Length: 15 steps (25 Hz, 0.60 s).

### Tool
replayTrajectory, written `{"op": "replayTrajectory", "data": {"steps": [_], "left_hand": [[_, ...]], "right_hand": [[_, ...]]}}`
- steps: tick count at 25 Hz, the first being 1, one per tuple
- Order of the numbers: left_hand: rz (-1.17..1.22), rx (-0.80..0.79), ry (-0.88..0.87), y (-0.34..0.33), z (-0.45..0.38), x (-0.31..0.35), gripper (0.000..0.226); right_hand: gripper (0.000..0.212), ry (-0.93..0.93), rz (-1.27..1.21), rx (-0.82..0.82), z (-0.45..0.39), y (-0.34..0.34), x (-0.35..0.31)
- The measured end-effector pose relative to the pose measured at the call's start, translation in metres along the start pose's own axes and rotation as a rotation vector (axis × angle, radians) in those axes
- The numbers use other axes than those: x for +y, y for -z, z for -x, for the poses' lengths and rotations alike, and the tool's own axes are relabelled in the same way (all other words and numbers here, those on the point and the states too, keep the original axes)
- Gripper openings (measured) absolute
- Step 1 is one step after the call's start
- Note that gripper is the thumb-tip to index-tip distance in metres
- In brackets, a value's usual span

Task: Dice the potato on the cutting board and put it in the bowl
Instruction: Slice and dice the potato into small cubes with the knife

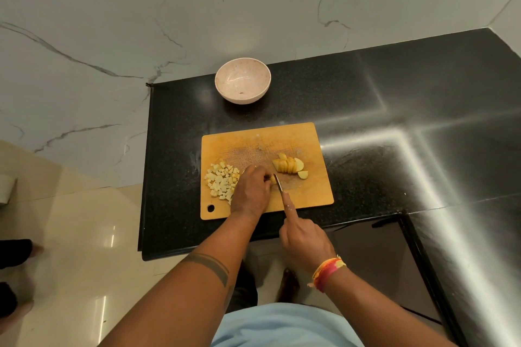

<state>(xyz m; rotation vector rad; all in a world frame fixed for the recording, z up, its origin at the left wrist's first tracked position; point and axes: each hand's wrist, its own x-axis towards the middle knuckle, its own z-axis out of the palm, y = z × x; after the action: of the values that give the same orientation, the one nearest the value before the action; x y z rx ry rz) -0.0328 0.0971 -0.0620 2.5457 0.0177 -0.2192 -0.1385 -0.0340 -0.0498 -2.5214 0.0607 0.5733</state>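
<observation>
A wooden cutting board (310, 194) lies on the black counter. A heap of small potato cubes (221, 182) sits at its left side, and a row of potato slices (288, 165) lies right of centre with one loose piece (302, 175) beside it. My left hand (251, 191) curls over a small potato piece (273, 179) in the middle of the board. My right hand (303, 239) grips a knife (278, 184), index finger stretched along its back, the blade down on that piece. A pale, empty bowl (243, 80) stands beyond the board.
The black granite counter (394, 121) runs right and wraps toward me; its left edge drops to a tiled floor (84, 220). A marble wall (141, 8) rises behind. Someone's feet (17, 276) show at the far left.
</observation>
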Motion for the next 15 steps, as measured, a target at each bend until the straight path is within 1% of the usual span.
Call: {"op": "replayTrajectory", "data": {"steps": [5, 8, 12, 15], "left_hand": [[-0.001, 0.025, 0.014, -0.004, 0.002, 0.000, 0.005], [-0.020, 0.024, 0.048, -0.004, 0.000, 0.001, 0.007], [-0.010, 0.014, 0.078, -0.004, -0.002, 0.003, 0.009], [-0.016, 0.018, 0.084, -0.003, -0.001, 0.005, 0.010]], "right_hand": [[0.078, -0.007, 0.063, -0.014, -0.023, 0.003, -0.014], [0.079, 0.007, 0.095, -0.042, -0.024, 0.003, -0.011], [0.082, 0.017, 0.109, -0.053, -0.003, -0.004, 0.000], [0.081, 0.025, 0.086, -0.048, 0.018, -0.006, 0.011]]}}
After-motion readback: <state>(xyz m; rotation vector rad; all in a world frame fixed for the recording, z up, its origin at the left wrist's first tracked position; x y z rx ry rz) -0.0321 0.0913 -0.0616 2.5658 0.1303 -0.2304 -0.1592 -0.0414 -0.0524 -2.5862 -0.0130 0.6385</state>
